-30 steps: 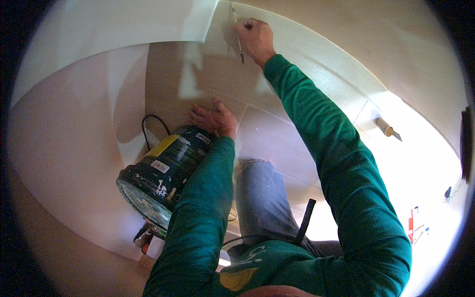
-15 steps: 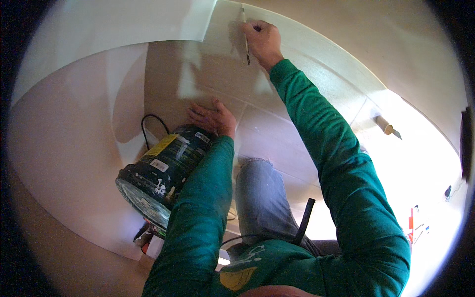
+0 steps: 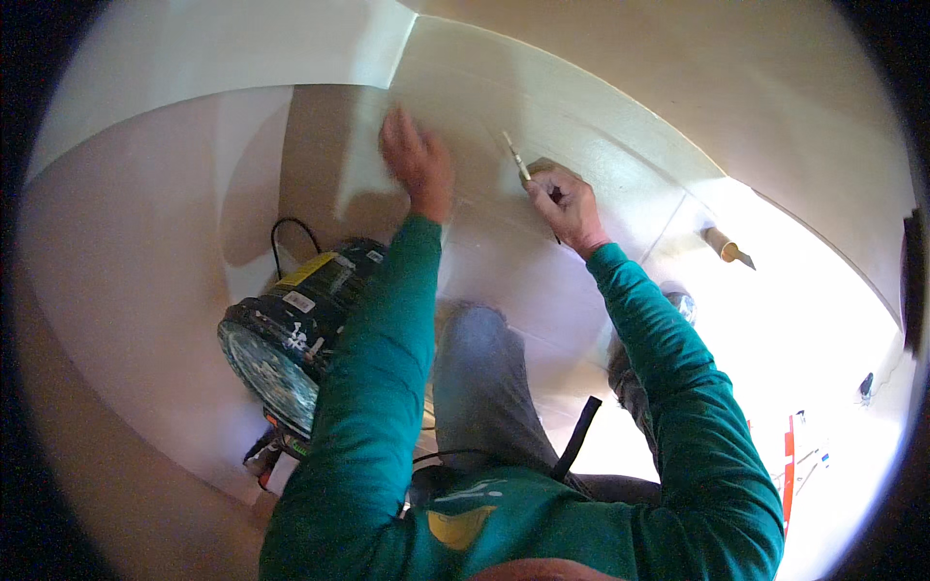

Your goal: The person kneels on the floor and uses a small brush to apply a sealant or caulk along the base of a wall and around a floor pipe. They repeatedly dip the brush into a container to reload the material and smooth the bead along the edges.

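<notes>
Tool [image 3: 517, 161], slim and pale, pinched in the right hand [image 3: 564, 201], has withdrawn from the far edge of the tiled surface [image 3: 463, 73], leaving it uncovered; left hand [image 3: 418, 165], fingers extended, apparently empty, has advanced beyond the dark bucket [image 3: 325, 288].

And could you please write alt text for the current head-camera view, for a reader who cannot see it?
A person's right hand holds a slim pale tool over a pale, seamed surface, while the left hand, blurred and seemingly empty, reaches forward to its left. A dark, paint-spattered bucket is beside the green-sleeved left forearm.
</notes>
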A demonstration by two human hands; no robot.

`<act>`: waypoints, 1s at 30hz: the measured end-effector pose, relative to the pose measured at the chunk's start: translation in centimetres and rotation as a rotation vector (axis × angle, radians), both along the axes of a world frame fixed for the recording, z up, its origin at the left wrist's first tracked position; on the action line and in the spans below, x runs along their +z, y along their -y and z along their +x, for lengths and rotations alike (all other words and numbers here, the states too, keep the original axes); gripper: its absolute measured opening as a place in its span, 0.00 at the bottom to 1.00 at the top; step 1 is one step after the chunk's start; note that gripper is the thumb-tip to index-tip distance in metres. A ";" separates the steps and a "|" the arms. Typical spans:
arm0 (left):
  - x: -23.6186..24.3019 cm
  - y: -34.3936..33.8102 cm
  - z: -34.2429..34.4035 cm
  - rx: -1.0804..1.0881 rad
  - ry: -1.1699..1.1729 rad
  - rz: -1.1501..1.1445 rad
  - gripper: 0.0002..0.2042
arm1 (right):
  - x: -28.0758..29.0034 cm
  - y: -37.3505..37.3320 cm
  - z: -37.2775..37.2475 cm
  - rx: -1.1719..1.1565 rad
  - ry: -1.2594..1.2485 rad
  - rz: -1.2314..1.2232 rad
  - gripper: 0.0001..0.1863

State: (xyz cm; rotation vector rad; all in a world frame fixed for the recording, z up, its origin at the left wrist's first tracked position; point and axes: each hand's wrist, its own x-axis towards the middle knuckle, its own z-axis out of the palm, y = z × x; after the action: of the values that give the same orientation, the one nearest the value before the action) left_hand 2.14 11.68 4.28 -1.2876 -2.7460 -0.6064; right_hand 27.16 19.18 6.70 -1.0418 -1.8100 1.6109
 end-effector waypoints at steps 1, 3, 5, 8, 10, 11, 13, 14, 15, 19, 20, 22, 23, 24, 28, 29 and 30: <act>-0.1 -3.2 -1.0 -0.093 -0.047 0.045 0.28 | -0.3 0.3 0.5 0.008 -0.035 0.019 0.09; -0.5 -8.7 -3.3 -0.266 -0.101 0.041 0.29 | -0.8 0.6 0.4 0.001 0.027 -0.065 0.09; -1.1 -12.4 -4.8 -0.323 -0.158 -0.074 0.31 | -1.1 0.5 0.0 -0.011 0.049 -0.108 0.08; -1.6 -15.0 -5.2 -0.198 -0.184 -0.283 0.33 | -1.0 0.7 -0.2 -0.004 0.065 -0.092 0.08; -1.5 -15.5 -4.8 -0.133 -0.142 -0.322 0.34 | -0.9 0.6 -0.1 0.012 0.103 -0.005 0.08; -1.4 -15.5 -4.6 -0.121 -0.176 -0.308 0.34 | -0.9 0.7 0.0 0.022 0.114 -0.021 0.08; -1.0 -15.6 -4.1 -0.108 -0.189 -0.358 0.35 | -1.1 0.6 0.0 0.027 0.138 -0.022 0.08; -0.7 -15.7 -3.9 -0.103 -0.185 -0.355 0.34 | -1.2 0.6 0.0 0.024 0.126 0.007 0.08; -0.6 -15.7 -3.7 -0.096 -0.178 -0.354 0.34 | -1.3 0.6 -0.1 0.020 0.116 0.039 0.08; -0.1 -15.9 -3.3 -0.080 -0.170 -0.369 0.32 | -1.4 0.5 -0.1 0.038 0.124 0.071 0.08; 0.0 -16.0 -3.2 -0.078 -0.160 -0.365 0.32 | -1.3 0.5 -0.1 0.037 0.113 0.070 0.08; 0.1 -16.0 -3.0 -0.072 -0.131 -0.374 0.31 | -1.1 0.5 -0.1 0.031 0.115 0.081 0.08; 0.1 -16.0 -2.9 -0.075 -0.133 -0.357 0.31 | -1.0 0.5 -0.1 0.021 0.095 0.077 0.08; 0.2 -15.9 -2.9 -0.075 -0.125 -0.357 0.31 | -0.9 0.5 -0.2 0.010 0.083 0.074 0.08; 0.4 -15.7 -2.6 -0.097 -0.113 -0.378 0.31 | -0.7 0.6 -0.4 -0.015 0.060 0.036 0.07; 0.5 -15.6 -2.6 -0.099 -0.114 -0.354 0.31 | -0.7 0.6 -0.4 -0.024 0.064 0.043 0.07; 0.5 -15.5 -2.5 -0.097 -0.110 -0.346 0.31 | -0.7 0.7 -0.4 -0.031 0.068 0.049 0.07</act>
State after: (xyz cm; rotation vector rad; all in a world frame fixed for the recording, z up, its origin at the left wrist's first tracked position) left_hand -0.39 27.21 4.81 -1.4745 -2.7932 -0.0575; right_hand 26.76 18.51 6.00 -1.1087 -1.8588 1.5222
